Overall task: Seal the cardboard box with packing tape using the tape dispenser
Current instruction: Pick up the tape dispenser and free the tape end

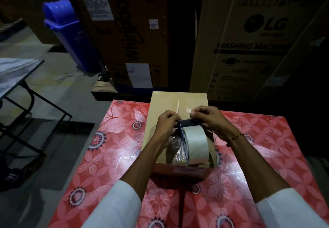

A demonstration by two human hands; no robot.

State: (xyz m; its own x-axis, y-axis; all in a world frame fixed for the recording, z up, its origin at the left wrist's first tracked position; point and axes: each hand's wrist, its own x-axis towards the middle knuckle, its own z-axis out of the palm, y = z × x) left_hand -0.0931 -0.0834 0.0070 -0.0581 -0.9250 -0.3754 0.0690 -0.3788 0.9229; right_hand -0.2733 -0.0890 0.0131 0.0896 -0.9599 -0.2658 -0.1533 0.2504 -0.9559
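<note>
A closed cardboard box [164, 106] stands lengthwise on a bench [110, 149] covered in a red floral sheet, its two top flaps meeting in a seam that runs away from the person. On the near part of the box top rests a tape dispenser [188, 138] with a dark frame and a fat roll of pale packing tape [195, 143], the roll facing the camera.

Both forearms reach forward from white sleeves and converge over the box. The left hand [166, 126] sits against the left side of the dispenser's front end, knuckles up, wrist slightly bent; its fingers [171, 116] are curled tight and pinched together at the tips, on what looks like the left corner of the clear tape's loose end. The right hand [211, 121] mirrors it from the other side, with a thin bangle [235, 136] on the wrist. Its thumb and forefinger pinch narrowly on the right corner of the same clear strip, which glints just over the seam, a little beyond the dispenser's blade end. Whether the strip already touches the cardboard cannot be told.

Behind the bench stand large appliance cartons [249, 37] and a blue bin [69, 31].
</note>
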